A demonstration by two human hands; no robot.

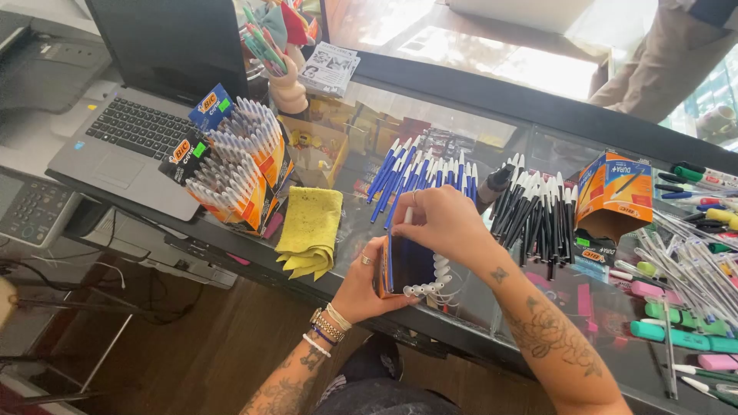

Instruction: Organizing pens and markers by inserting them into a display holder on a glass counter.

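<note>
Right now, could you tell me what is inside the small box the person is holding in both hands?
The small box, held by the left hand and the right hand, holds a row of pens; only their white ends stick out. Their barrels are hidden inside.

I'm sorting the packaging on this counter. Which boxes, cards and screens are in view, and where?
Pen box: in both hands, orange with dark face, white pen ends showing.
Open pen boxes: beside the laptop, orange-black, full.
Empty box: right, orange-blue, flaps open.
Laptop screen: top left, dark.
Printed card: top centre, white-black.
</note>
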